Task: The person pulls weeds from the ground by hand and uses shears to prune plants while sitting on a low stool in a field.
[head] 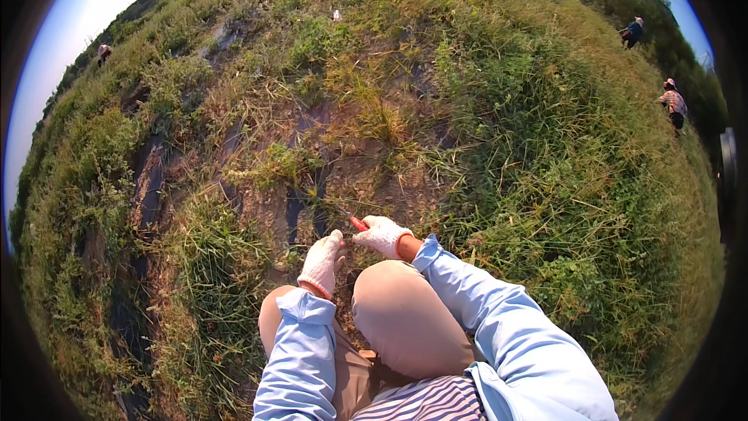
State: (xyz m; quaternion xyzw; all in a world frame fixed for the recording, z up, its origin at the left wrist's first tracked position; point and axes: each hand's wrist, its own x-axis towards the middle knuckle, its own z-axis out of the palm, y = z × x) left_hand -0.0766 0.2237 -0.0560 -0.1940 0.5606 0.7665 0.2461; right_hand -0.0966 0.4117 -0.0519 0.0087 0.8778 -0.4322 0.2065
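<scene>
My right hand [383,235], in a white knitted work glove, is closed around the red handle [358,224] of a hand tool. A thin dark shaft or blade runs from the handle up and left into the weeds; its end is too small to make out. Just left of it, my left hand [322,261] wears a matching glove and hovers low over the ground by my knee. Its fingers point forward, and whether they pinch a stem cannot be told. Low green weeds [283,166] grow from bare soil in front of both hands.
Strips of black plastic mulch film [294,216] lie along the soil. Cut or flattened grass is heaped at the left [222,269], and dense tall grass [561,175] stands at the right. Far off are a person at the left [104,54] and two people at the right [674,104] [633,32].
</scene>
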